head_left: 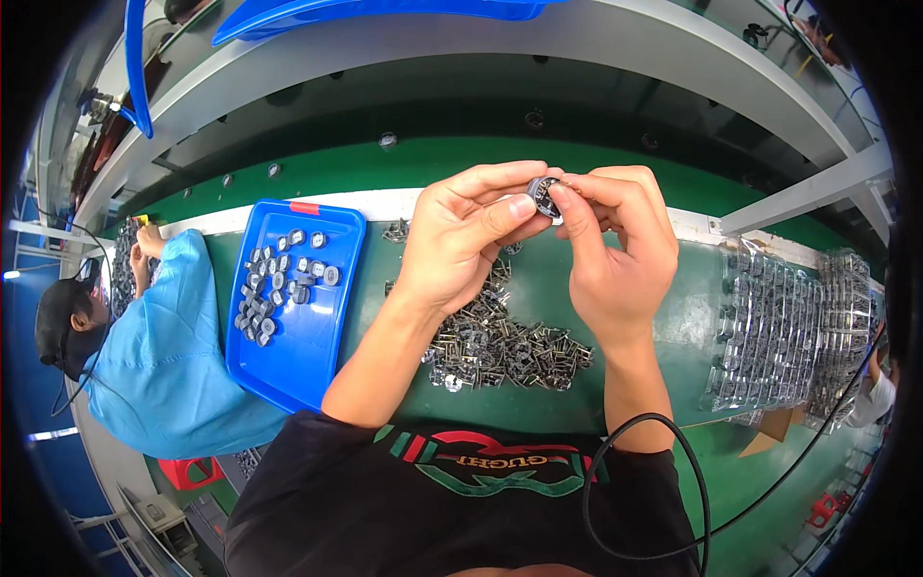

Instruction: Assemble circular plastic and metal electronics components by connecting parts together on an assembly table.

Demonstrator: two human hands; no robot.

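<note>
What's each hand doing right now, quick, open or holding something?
Left hand: closed, fingers pinching the small round metal part.
Right hand: closed, fingers pinching the same part from the other side.

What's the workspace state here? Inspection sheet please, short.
Surface: green bench top, a white strip along its far edge.
Job's things: small round metal part held up between both hands; pile of small metal parts on the bench below.
Clutter: blue tray on the left holding round grey parts; stacked clear plastic trays on the right.
Grips: left hand and right hand both pinch the round part with their fingertips.
Cables: black cable looping by the right forearm.
Surroundings: a co-worker in a blue smock at the left; white shelf frame above.
</note>
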